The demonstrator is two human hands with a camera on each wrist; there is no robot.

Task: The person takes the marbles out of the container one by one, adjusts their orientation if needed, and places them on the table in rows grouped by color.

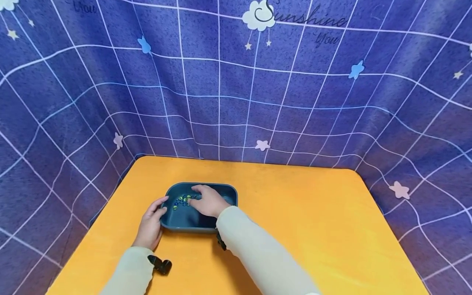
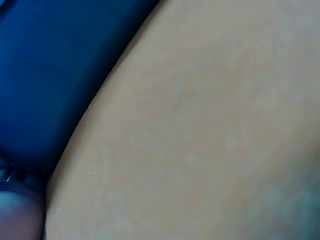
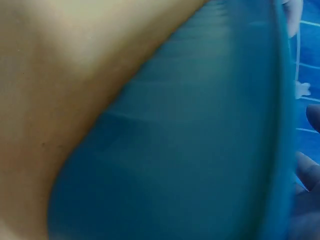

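Note:
A dark teal plastic tub (image 1: 184,228) rests on the table, with several small green-yellow and blue marbles (image 1: 180,200) clustered toward the left of its floor. My left hand (image 1: 147,227) holds the tub's left end, fingers and thumb at the rim. Inside the tub reaches my right hand (image 1: 210,201), its thumb and forefinger spread apart beside the marbles; some of its fingers are hidden. The left wrist view has a dark blue tub wall (image 2: 60,65) and part of a digit (image 2: 20,212). In the right wrist view, the tub's outer side (image 3: 175,150) fills the middle.
The tub stands on an orange-yellow tabletop (image 1: 295,213). Behind it and along both sides hangs a blue-purple curtain (image 1: 236,82) with white grid lines, stars and clouds. A black strap piece (image 1: 160,264) sits at my left wrist.

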